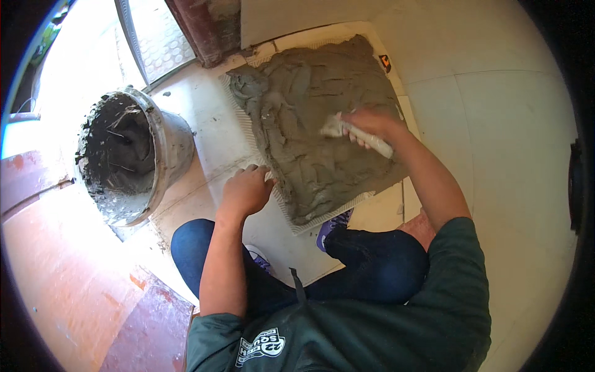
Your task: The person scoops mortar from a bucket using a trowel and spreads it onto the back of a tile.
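A large square tile (237,106) with a ribbed back lies on the floor in front of me, mostly covered in thick, wet grey mortar (316,167). My right hand (372,127) is closed round the pale handle of a trowel (379,145) over the right part of the mortar. Motion blurs that hand, and the trowel's blade is hard to make out against the grey. Over the tile's left edge hangs my left hand (246,191), its fingers loosely bent, the thumb apart, nothing visible in it.
A mortar-caked bucket (175,142) leans on its side at the left, its mouth toward me, with grey mortar inside. A doorway with a dark red frame (197,31) stands behind it. Pale tiled wall (496,124) rises at the right. My knees flank the tile's near edge.
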